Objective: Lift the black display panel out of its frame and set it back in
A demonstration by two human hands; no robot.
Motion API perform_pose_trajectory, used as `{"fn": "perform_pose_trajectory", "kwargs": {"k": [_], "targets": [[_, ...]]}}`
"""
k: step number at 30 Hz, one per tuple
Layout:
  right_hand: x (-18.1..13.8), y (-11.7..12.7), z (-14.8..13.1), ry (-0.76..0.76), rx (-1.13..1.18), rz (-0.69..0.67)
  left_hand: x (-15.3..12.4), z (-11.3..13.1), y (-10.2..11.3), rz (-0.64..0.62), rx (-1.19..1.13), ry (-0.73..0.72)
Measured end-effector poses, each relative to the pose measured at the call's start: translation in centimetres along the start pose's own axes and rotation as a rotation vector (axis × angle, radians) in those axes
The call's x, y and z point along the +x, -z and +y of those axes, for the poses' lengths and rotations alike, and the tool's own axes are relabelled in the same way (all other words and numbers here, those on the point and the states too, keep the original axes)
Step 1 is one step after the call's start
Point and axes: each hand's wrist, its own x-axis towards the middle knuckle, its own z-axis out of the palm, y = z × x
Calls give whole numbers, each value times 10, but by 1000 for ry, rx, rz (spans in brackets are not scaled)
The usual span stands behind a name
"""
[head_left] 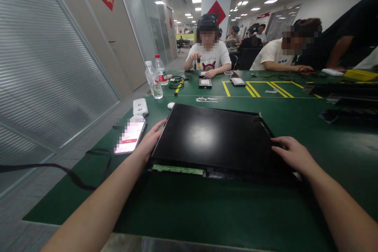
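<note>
A black LCD screen panel [218,136] lies in front of me, its glossy face up and reflecting a ceiling light. Along its near edge runs a narrow green circuit board strip [178,170]. My left hand [151,138] grips the panel's left edge, its fingers partly hidden by the side. On the opposite side, my right hand [291,150] holds the right edge with bent fingers. A dark frame or backing shows past the panel's right and near edges; how the two are joined I cannot tell.
A lit phone [130,138] and white power bank [139,107] lie left of the panel. Two bottles [154,82] stand farther back near black cables [176,82]. Across the green table [189,212], a person works by hard drives [205,83]. Dark strips [351,96] lie right.
</note>
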Motion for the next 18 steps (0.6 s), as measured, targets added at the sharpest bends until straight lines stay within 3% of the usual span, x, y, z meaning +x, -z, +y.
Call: {"fn": "perform_pose_trajectory", "kwargs": {"k": [5,10,18], "targets": [[-1,-2,1,3,-9,15,-6,2,-5,50,28,9],[-1,-3,2,-8,-11,10,-4,-2,-1,82,102,-83],[-1,-2,-1,-14,-12,-22,5,-10,7,1,84,-123]]}}
